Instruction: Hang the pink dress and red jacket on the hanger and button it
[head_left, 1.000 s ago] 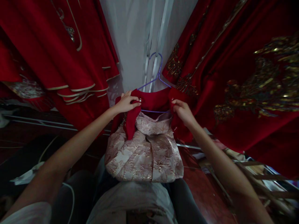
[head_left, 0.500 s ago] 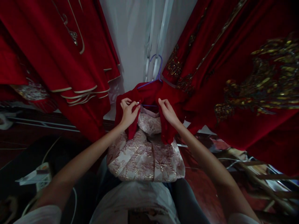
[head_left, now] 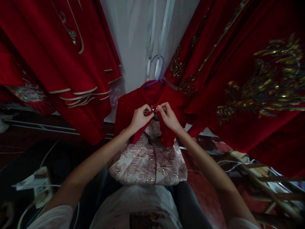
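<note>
A short red jacket [head_left: 128, 103] hangs on a purple hanger [head_left: 162, 68] in front of me, its two front edges close together near the collar. My left hand [head_left: 141, 118] pinches the left front edge beside a small shiny bead-like fastener [head_left: 152, 109]. Opposite it, my right hand [head_left: 168, 117] pinches the other edge, where a second small fastener [head_left: 156, 110] shows at the fingertips. A narrow gap separates the fingertips; whether the fasteners touch is too small to tell. Below and behind the jacket's open lower front is a pale pink-and-gold brocade garment [head_left: 143, 162].
Red garments with cream-trimmed hems [head_left: 78, 70] hang at left. At right hangs red cloth with gold sequin embroidery [head_left: 267, 86]. Metal rails [head_left: 164, 28] run up the pale wall. A power strip [head_left: 43, 187] with cables lies lower left, and a wooden frame [head_left: 269, 187] stands lower right.
Both hands have moved inward, bringing the jacket's front edges from wide apart to nearly meeting. The collar now stands closed up around the hanger, and the fasteners show between the fingertips.
</note>
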Demonstrator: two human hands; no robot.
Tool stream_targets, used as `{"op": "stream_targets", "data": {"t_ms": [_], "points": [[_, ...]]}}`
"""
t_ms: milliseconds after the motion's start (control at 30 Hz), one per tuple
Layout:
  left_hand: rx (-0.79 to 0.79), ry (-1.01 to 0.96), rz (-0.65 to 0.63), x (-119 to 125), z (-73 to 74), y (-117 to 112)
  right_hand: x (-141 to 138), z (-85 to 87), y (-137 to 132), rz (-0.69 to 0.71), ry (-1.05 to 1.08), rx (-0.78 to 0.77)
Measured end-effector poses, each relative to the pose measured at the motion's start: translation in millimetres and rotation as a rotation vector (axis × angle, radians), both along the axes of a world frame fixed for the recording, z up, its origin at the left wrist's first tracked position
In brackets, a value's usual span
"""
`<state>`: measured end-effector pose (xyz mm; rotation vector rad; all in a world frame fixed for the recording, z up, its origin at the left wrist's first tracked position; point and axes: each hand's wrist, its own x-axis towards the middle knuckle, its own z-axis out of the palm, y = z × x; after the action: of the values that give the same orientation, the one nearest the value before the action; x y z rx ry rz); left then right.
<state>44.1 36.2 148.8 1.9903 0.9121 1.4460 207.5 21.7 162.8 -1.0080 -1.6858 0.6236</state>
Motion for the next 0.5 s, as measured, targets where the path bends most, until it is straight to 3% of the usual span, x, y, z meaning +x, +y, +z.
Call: {"op": "stream_targets", "data": {"t_ms": [133, 500], "points": [[-0.099, -0.098, -0.072, -3, -3.4, 5, -3, -0.5, 1, 0.007, 0.027, 0.035], [-0.078, 0.036, -0.094, -6, 10.9, 4, -2, 12.3, -9, -0.122, -0.119, 0.095]]}}
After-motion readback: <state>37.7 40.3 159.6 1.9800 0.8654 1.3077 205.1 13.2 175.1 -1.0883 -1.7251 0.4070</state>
